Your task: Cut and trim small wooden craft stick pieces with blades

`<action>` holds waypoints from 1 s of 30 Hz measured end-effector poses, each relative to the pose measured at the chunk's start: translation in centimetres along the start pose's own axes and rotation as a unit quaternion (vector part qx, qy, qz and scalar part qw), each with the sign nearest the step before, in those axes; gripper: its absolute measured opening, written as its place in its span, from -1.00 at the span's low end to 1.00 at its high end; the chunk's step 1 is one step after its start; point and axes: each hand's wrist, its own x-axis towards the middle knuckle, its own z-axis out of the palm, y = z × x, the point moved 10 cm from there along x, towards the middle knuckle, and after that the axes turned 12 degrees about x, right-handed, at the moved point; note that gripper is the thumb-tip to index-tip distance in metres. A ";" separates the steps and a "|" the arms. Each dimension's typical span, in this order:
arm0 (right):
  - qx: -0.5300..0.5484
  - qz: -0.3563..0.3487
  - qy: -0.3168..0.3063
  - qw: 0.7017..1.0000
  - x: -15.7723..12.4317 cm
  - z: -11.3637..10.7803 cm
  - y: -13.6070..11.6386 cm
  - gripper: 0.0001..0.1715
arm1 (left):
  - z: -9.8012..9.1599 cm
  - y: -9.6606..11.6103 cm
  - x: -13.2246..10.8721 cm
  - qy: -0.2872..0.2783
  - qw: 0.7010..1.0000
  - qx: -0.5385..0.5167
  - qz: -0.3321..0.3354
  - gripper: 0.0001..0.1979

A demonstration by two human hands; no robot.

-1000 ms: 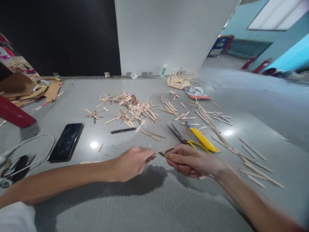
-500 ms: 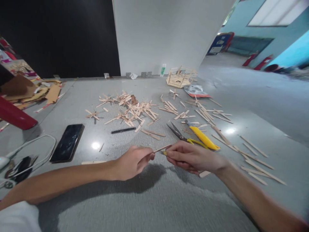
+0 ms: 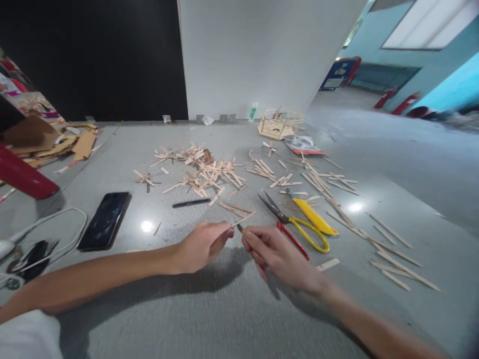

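My left hand is closed in a pinch on one end of a thin wooden craft stick, which points up and to the right. Just right of it, my right hand is wrapped round a small blade-like tool with a dark tip and a bit of yellow. The tip sits close to the underside of the stick; whether they touch I cannot tell. The fingers hide most of the tool. Beyond my right hand lie yellow-handled scissors, a red-handled tool and a yellow utility knife.
Loose craft sticks are heaped mid-table, with more sticks at the right. A phone, cable and keys lie left. A black pen lies ahead. Behind stand a stick-built frame and a glue tube.
My right hand has moved left and slightly down, bringing the tool tip nearer my left fingers. The stick now tilts up more steeply. The scissors' handles and red-handled tool have come into sight.
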 end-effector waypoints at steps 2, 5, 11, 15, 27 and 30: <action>0.019 0.040 -0.087 0.995 0.4 -0.3 -0.4 -0.41 | 0.1 0.2 -0.1 -0.009 1.000 0.016 0.024 -0.73; 0.005 0.099 -0.187 0.977 0.4 -1.2 -0.4 -0.40 | 0.8 0.6 -0.2 -0.034 0.997 0.041 0.050 -0.75; 0.019 0.076 -0.124 0.989 0.3 -0.2 0.9 -0.41 | 0.8 0.3 -0.4 -0.005 0.999 0.034 0.036 -0.78; 0.010 0.003 0.019 1.000 -0.3 0.3 0.7 -0.43 | 0.8 -0.4 -0.4 -0.010 1.000 0.010 0.006 -0.75; 0.176 0.185 -0.190 0.948 -1.5 -0.1 0.0 -0.49 | 1.5 -0.1 0.1 -0.118 0.975 -0.154 -0.105 -0.61; 0.269 0.205 -0.176 0.925 -2.7 1.3 -0.3 -0.61 | 1.3 0.4 0.2 -0.144 0.963 -0.191 -0.125 -0.57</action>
